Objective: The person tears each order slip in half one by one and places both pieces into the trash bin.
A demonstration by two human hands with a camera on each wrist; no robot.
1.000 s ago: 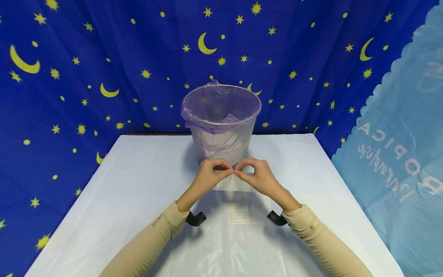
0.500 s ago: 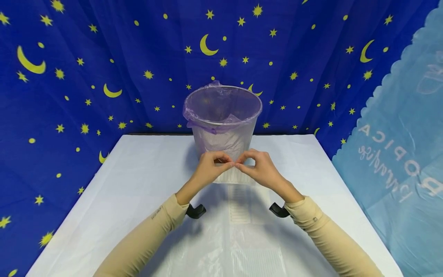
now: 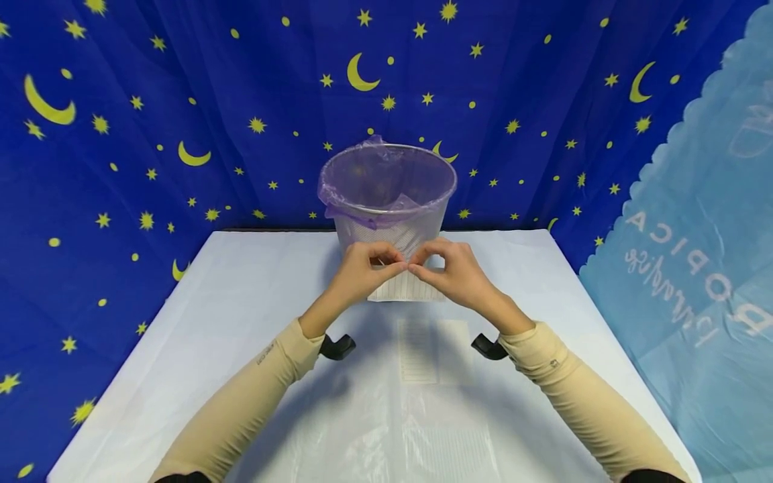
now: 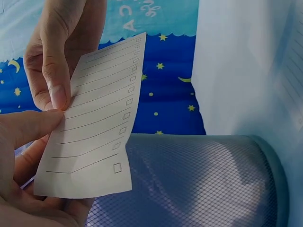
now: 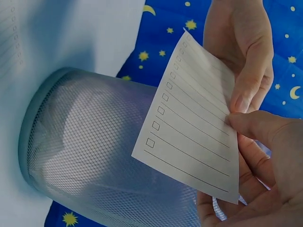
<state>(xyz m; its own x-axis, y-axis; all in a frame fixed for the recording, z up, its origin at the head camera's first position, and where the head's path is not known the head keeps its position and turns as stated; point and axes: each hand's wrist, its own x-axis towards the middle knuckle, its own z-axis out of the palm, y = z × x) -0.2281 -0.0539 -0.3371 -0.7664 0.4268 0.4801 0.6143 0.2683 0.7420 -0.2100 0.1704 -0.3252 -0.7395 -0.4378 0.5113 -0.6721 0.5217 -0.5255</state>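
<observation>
Both hands meet at a lined paper sheet (image 3: pixel 403 288) with a row of checkboxes along one side. My left hand (image 3: pixel 356 272) pinches the paper's upper edge between thumb and fingers. Close beside it, my right hand (image 3: pixel 455 272) pinches the same edge, the fingertips nearly touching. In the left wrist view the checklist sheet (image 4: pixel 94 118) hangs from both hands, slightly bent near one end. Behind the hands stands a wire-mesh wastebasket (image 3: pixel 443 218), upright, lined with a purple plastic bag (image 3: pixel 362 216) folded over its rim. The hands hide the basket's lower front.
A white-covered table (image 3: pixel 241 302) spreads beneath. On it lie a printed sheet (image 3: pixel 419 349) and a faint striped patch (image 3: pixel 459 449) under shiny clear plastic. A blue star-patterned curtain (image 3: pixel 272 87) hangs behind, a light-blue cloth (image 3: pixel 694 268) at right.
Both hands have moved forward and up in the head view, bringing the paper sheet closer to the wastebasket. Their pinch on it stays the same.
</observation>
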